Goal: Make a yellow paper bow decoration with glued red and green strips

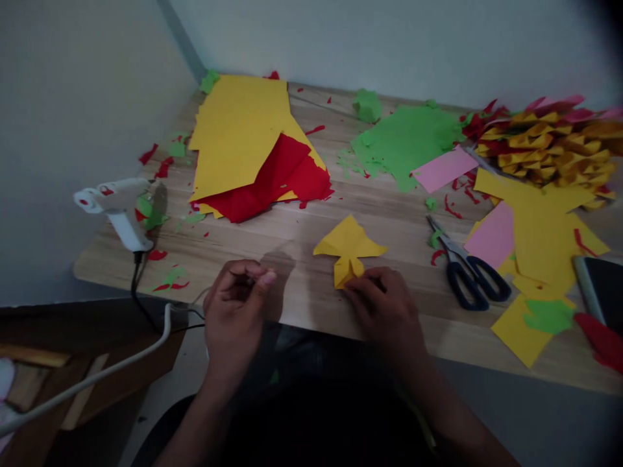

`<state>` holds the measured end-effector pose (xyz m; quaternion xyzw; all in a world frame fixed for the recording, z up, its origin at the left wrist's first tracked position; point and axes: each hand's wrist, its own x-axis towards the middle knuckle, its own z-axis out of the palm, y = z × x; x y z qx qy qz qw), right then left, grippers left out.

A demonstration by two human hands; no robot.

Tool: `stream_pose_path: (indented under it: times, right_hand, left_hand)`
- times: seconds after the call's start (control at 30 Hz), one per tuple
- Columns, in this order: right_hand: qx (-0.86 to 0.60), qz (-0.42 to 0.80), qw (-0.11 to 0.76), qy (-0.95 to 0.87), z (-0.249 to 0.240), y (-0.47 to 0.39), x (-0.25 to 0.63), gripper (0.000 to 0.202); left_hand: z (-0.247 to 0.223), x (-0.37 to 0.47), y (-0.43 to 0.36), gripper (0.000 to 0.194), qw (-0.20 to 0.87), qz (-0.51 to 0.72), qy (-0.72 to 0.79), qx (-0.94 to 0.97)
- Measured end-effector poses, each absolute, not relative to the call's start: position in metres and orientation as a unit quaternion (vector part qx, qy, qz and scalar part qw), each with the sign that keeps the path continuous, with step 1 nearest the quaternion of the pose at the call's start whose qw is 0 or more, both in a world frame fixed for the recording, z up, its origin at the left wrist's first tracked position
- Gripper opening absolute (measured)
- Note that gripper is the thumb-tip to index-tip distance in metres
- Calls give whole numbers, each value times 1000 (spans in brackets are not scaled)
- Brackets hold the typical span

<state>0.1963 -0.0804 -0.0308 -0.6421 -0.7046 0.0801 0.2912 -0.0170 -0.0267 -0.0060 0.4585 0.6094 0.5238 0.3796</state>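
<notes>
On the wooden table in front of me lies a folded yellow paper piece (349, 243), with a wide winged top and a narrower folded lower part. My right hand (387, 301) pinches the lower right corner of that part between thumb and fingers. Left of it, apart from the paper, my left hand (238, 295) hovers over the table edge. Its fingers are curled in and the thumb meets them; whether anything small is between them is hidden. Scissors (467, 266) with dark blue handles lie to the right of my right hand, blades slightly apart.
A white glue gun (121, 214) with a black cord stands at the left. Yellow sheets (238, 130) and red paper (287, 172) lie behind. Torn green paper (409, 139), yellow cut pieces (542, 233) and a pile of folded yellow pieces (549, 149) fill the right.
</notes>
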Motion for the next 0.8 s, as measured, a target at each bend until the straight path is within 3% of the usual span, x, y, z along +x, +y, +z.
stream_pose_path:
  times: [0.2,0.3,0.47,0.67,0.73,0.8]
  right_hand:
    - [-671,31,313,-671,-35,-80,212,16]
    - [-666,4,354,-656,-31,-81,211,25]
    - [-660,19,452,-599,-11,-76,185,28]
    - [-571,185,552,-579,21,-47,117,31]
    - [-546,254,544,-584,32,-28,89,26]
    - [-520,327,467,-636,40,-2,59,19]
  left_hand:
    - [-9,-24,-18,34,557,582,522,280]
    - [-7,-23,-19,39,587,573,519,241]
    - [-7,-33,-26,38,512,592,557,277]
    - [-11,-61,-49,33,445,580,584,353]
    - [-11,-69,-58,33,411,598,591,351]
    - [-11,-77,-65,34,382,617,601,336]
